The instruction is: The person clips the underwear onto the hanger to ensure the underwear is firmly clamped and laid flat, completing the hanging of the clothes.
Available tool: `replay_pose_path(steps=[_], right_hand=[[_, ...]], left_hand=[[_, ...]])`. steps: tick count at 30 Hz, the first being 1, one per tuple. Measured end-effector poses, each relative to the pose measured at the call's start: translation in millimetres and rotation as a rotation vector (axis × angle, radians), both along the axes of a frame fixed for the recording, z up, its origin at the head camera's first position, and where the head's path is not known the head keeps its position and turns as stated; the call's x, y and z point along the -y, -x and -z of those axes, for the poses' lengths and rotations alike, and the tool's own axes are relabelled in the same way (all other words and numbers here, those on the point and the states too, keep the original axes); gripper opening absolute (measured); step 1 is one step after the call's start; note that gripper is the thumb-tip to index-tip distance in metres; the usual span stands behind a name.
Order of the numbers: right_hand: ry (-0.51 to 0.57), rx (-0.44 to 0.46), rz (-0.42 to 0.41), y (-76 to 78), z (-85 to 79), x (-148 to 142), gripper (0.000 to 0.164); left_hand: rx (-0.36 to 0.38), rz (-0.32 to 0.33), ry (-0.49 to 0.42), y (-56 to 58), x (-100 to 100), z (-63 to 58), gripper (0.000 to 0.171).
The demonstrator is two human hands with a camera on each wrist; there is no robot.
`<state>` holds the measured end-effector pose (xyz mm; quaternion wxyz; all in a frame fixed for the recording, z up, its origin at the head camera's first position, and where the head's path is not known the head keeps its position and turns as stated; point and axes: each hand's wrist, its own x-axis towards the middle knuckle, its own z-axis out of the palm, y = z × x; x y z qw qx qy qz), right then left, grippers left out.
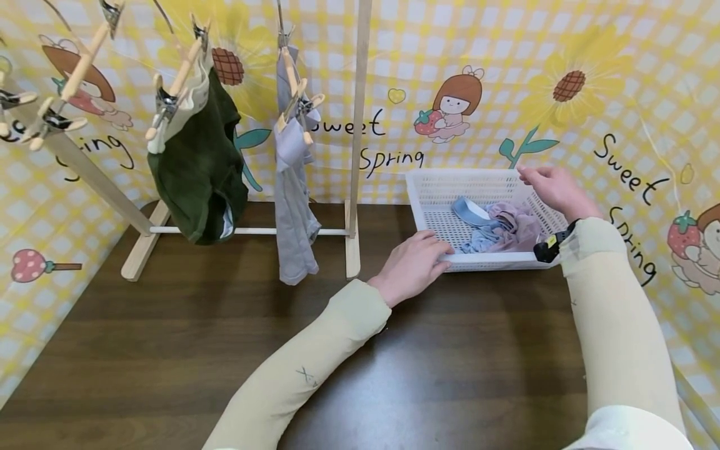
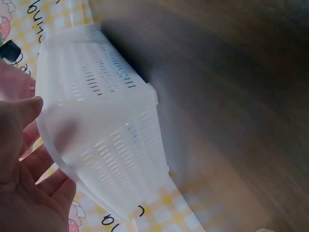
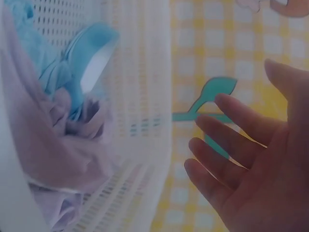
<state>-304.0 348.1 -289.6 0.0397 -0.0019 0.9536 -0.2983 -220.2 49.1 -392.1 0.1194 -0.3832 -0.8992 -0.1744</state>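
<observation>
A white plastic basket [image 1: 484, 257] with slotted walls stands on the table at the right, against the printed backdrop. Crumpled inside it are a light blue garment [image 1: 471, 212] and a pale purple garment [image 1: 520, 228]. At the basket's near left corner, my left hand [image 1: 409, 265] grips the rim, the thumb outside and the fingers over the edge; the left wrist view shows this hand [image 2: 29, 159] close up. Above the far right corner is my right hand [image 1: 554, 187]. Its fingers are spread and hold nothing in the right wrist view, where the hand [image 3: 260, 154] appears beside the basket.
To the left stands a wooden rack [image 1: 360, 125] with hangers and clips. A dark green garment [image 1: 197, 169] and a grey garment [image 1: 295, 219] hang from it. Brown tabletop [image 1: 450, 375] lies in front of the basket. A yellow checked backdrop [image 1: 337, 37] rises behind.
</observation>
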Motion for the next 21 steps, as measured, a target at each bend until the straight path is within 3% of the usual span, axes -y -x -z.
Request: replay_pose_path(steps=[9,12,18,21], right_hand=[[-0.092,0.146,-0.015,-2.3,12.8,-23,0.084],[-0.111,0.219,-0.032,-3.1,18.9,-31,0.079],[-0.019,0.444,-0.063,-4.8,32.0,-37,0.068],[-0.050,0.503,-0.124,-6.5,36.8,-37,0.063]], left_hand=[[0.033,-0.002,-0.012,2.3,-1,-4.4,0.022],[0.043,0.001,-0.007,2.9,-2,-5.7,0.022],[0.060,-0.005,0.017,3.0,-3,-6.7,0.023],[0.076,-0.014,0.025,2.9,-3,-7.4,0.024]])
